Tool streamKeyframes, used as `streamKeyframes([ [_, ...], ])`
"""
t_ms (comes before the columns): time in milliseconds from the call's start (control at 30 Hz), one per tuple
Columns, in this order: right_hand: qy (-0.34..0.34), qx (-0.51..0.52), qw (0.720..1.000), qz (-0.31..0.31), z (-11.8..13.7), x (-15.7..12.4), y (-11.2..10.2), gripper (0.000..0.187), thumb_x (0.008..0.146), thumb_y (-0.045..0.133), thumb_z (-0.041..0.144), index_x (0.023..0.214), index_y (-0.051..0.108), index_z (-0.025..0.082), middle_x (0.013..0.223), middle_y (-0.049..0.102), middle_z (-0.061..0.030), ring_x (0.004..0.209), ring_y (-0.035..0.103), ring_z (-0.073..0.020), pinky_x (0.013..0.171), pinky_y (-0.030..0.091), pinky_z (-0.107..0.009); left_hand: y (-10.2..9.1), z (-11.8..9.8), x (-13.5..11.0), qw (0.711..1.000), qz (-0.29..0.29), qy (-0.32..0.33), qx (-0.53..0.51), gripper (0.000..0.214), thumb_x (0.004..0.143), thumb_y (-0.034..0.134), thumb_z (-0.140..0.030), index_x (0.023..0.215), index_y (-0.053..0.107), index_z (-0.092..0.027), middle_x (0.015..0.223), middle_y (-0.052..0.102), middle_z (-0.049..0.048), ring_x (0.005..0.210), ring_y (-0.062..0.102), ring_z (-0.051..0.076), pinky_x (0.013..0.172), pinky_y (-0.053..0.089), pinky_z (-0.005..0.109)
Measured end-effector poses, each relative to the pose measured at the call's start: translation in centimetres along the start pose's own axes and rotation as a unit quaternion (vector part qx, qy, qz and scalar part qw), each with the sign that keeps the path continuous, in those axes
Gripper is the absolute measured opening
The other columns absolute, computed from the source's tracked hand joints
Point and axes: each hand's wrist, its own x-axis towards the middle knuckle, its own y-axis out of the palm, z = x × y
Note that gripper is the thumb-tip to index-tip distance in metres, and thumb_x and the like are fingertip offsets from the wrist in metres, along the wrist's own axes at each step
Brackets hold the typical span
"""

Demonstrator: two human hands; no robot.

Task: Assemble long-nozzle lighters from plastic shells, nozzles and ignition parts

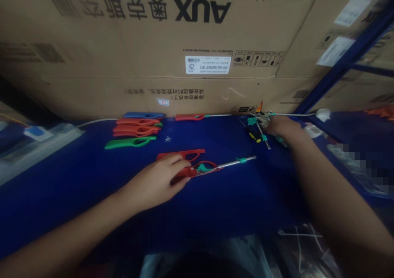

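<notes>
My left hand (161,179) is closed around a red lighter handle (186,172) near the middle of the blue table. A silver metal tube (234,162) with a green piece extends from it to the right, and thin wires show at the joint. Just behind lies another red handle shell (195,151), partly covered by my fingers. At the back right, my right hand (283,128) is curled into a pile of metal tubes with green parts (260,120); its fingertips are hidden. A black and yellow screwdriver (255,137) rests beside that pile.
Blue, red and green handles (132,142) lie stacked at the back left, near some small pale pieces (168,139). A red lighter with a rod (191,117) lies along the large cardboard box (123,56). A blue metal post (344,56) rises at right.
</notes>
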Motion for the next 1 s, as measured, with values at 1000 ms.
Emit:
streamKeyframes([
  [1000, -0.271, 0.148, 0.951, -0.017, 9.2, -6.8, 2.1, 0.013, 0.09, 0.055, 0.026, 0.087, 0.064, 0.017, 0.086, 0.065, -0.0062, 0.074, 0.061, -0.0161, 0.072, 0.048, -0.027, 1.1, -1.0, 1.1, 0.885, -0.069, -0.138, -0.44, 0.036, 0.101, 0.045, -0.044, 0.108, 0.065, -0.015, 0.081, 0.065, 0.0024, 0.07, 0.059, 0.013, 0.067, 0.05, 0.025],
])
